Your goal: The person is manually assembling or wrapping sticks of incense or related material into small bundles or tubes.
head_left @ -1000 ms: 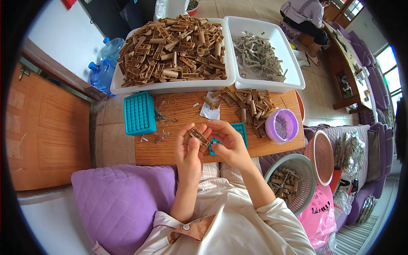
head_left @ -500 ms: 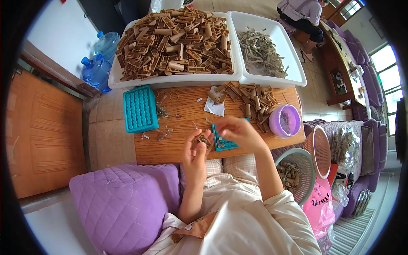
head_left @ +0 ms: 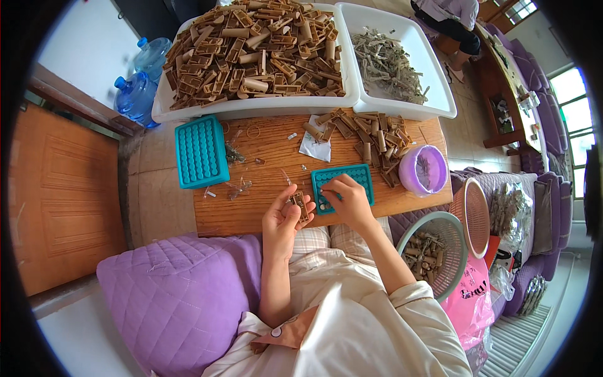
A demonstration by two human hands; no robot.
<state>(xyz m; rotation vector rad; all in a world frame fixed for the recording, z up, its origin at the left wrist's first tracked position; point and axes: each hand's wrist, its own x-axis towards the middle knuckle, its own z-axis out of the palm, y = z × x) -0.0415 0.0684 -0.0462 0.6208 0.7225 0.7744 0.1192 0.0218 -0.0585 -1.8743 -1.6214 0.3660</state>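
Observation:
My left hand (head_left: 279, 221) is closed round a small brown plastic casing (head_left: 300, 206), its open side with inner compartments facing up. The fingers of my right hand (head_left: 350, 202) are pinched together over the near left part of a teal tray (head_left: 363, 174) with round pockets. Small silvery discs (head_left: 324, 206) lie in that tray by the fingertips. Whatever the pinch holds, if anything, is too small to make out. Beyond the tray is a heap of similar brown casings (head_left: 381, 139), next to a white paper or bag (head_left: 317, 149).
A teal pocketed block (head_left: 202, 152) stands at the table's left edge beside clear plastic scraps (head_left: 240, 187). A purple tub (head_left: 408, 171) is at the right. Behind are white bins (head_left: 251, 108) of casings and wiry strips. A grey-green basket (head_left: 456, 276) sits right; a person (head_left: 449, 16) is far off.
My right hand has gone from beside my left hand down to the teal tray, fingers pinched. My left hand has turned the casing so its compartments show. The view has shifted slightly.

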